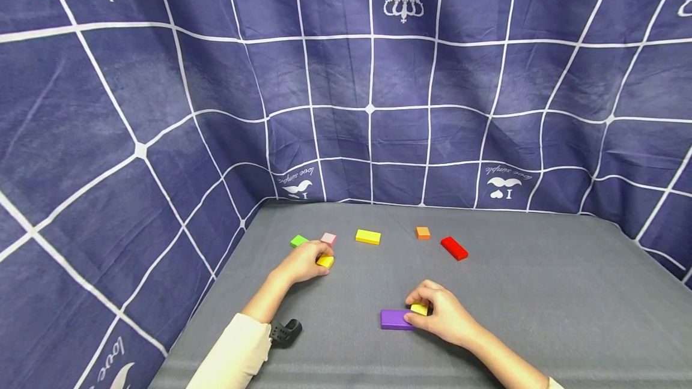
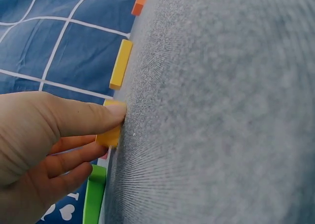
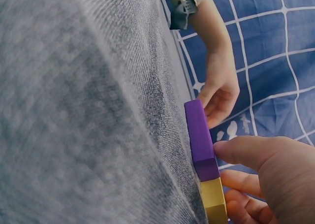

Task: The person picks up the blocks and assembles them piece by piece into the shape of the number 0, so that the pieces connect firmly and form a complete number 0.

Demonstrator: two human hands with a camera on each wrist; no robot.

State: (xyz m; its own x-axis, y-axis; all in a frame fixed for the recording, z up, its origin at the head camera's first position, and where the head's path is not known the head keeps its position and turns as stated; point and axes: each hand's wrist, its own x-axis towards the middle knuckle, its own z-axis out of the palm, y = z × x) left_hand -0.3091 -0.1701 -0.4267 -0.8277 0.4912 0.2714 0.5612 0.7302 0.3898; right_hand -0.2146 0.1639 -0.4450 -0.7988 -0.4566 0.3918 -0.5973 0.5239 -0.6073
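Observation:
My left hand (image 1: 304, 262) pinches a small yellow block (image 1: 325, 262) between thumb and fingers, low over the grey table. Just beyond that hand are a green block (image 1: 298, 241), partly hidden, and a pink block (image 1: 328, 238). Nearer the front, my right hand (image 1: 440, 314) curls its fingers around another small yellow block (image 3: 213, 199). A longer purple block (image 1: 396, 319) lies against this one, end to end, in the right wrist view. The right thumb reaches the purple block's edge.
A longer yellow block (image 1: 368, 237), an orange block (image 1: 423, 233) and a red block (image 1: 454, 248) lie farther back on the grey cloth (image 1: 530, 293). Blue gridded curtains (image 1: 346, 77) stand behind and at the left. A black strapped device (image 1: 286, 333) is at the left wrist.

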